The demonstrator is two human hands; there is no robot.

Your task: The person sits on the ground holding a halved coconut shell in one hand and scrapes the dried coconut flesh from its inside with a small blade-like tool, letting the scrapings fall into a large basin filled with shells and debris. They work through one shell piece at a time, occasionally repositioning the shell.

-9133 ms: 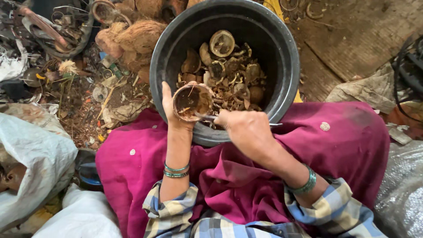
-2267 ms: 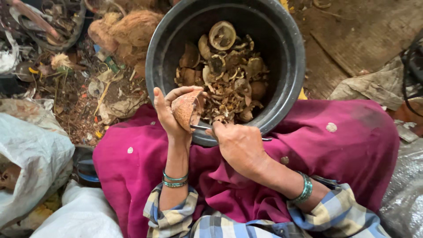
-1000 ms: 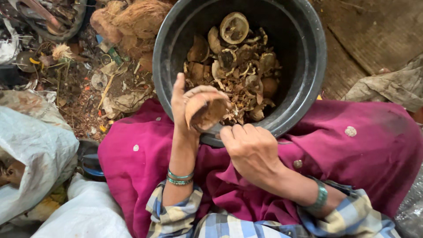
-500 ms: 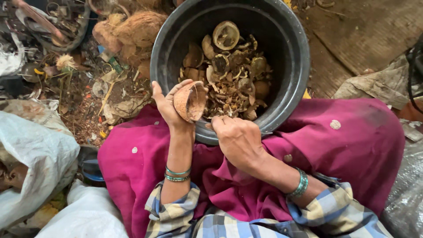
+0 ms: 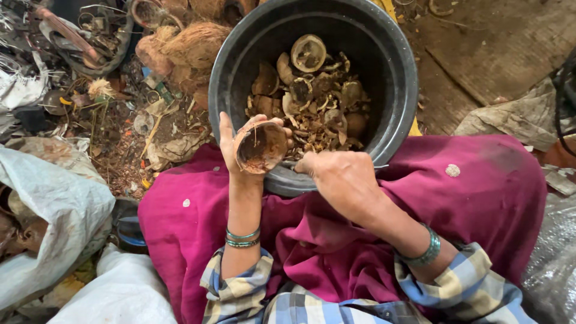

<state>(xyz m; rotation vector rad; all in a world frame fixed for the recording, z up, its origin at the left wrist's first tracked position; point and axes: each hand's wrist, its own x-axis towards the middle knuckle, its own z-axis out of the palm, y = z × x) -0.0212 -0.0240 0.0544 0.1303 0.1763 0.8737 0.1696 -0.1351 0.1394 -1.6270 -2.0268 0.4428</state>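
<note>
My left hand [image 5: 235, 150] holds a brown half coconut shell [image 5: 260, 147], its hollow side facing up toward me, just over the near rim of a black bucket [image 5: 396, 114]. My right hand [image 5: 339, 180] is closed beside the shell, its fingers curled around a thin metal tool whose tip [image 5: 381, 167] pokes out to the right. The bucket holds several dried coconut shell pieces [image 5: 312, 96]. Both wrists wear green bangles. A magenta cloth [image 5: 492, 198] covers my lap under the bucket.
Husked coconuts [image 5: 192, 45] and dry debris lie on the ground left of the bucket. White sacks [image 5: 54, 204] sit at the left and bottom left. A grey cloth [image 5: 516, 120] lies on the dirt at the right.
The shell has turned in my left hand, so its hollow now faces up. My right hand stays close beside it; the view has shifted slightly.
</note>
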